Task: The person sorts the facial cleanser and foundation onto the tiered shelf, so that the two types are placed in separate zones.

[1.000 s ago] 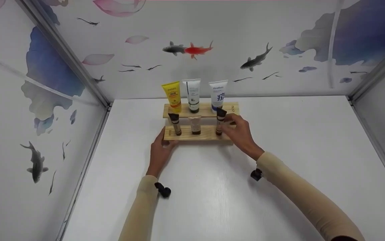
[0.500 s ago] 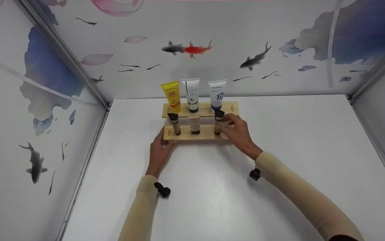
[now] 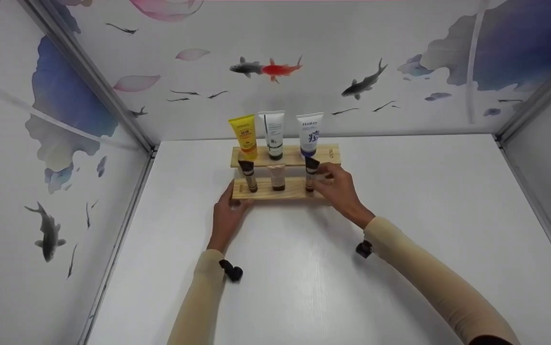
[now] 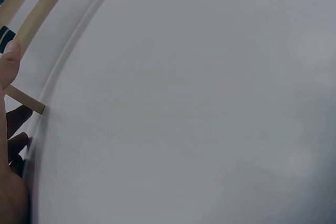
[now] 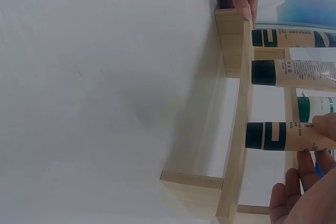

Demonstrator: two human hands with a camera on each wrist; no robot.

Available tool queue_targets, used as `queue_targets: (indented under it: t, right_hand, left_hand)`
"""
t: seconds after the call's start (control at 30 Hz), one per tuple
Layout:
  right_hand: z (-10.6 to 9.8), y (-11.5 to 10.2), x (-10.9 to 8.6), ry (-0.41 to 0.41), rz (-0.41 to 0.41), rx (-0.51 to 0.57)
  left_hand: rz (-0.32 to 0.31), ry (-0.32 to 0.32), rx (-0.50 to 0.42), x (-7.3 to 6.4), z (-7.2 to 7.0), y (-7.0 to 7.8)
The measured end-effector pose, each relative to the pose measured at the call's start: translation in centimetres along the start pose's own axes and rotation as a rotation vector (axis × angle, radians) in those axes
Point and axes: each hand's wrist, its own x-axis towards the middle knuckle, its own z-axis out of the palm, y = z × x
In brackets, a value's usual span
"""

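Observation:
A two-tier wooden rack (image 3: 290, 195) stands on the white table. My left hand (image 3: 227, 218) grips its left end, with the thumb (image 4: 10, 59) on the lower board. At the right of the lower tier, my right hand (image 3: 345, 192) pinches a slim brown tube with a black cap (image 5: 299, 136) between thumb and fingers. The tube stands upright, its black base at the board. A similar slim tube (image 3: 248, 176) stands at the left of this tier, and a pale pinkish tube (image 3: 277, 176) in the middle.
On the upper tier stand a yellow tube (image 3: 244, 137), a white tube with a dark cap (image 3: 274, 135) and a white-and-blue tube (image 3: 310, 135). Behind the rack rises a white wall with painted fish (image 3: 280, 70). Another wall (image 3: 2, 191) borders the table's left side.
The tube in my right hand has shifted very slightly left and down on the lower tier. My left hand keeps its hold on the rack. The view has drifted a little.

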Motion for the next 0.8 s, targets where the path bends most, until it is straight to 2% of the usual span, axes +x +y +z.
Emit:
queue_targets:
  t: [0.1,0.33,0.57,0.8]
  right_hand:
    - [-0.1,0.1,-0.1,-0.006,0.006,-0.009]
    - [-0.8,0.6,-0.5,-0.007,0.02,0.018]
    - [-1.8,0.9,-0.8,-0.007,0.006,0.027]
    - [-3.2,1.7,-1.3,0.011,0.026,0.032]
  left_hand:
    - [-0.009,0.0,-0.009,-0.1,0.1,0.1]
    - [-0.019,-0.006,0.034,0.1,0.3,0.3]
    - [-0.016,-0.007,0.034,0.2,0.4,0.3]
    - [-0.02,-0.008,0.013,0.3,0.2,0.0]
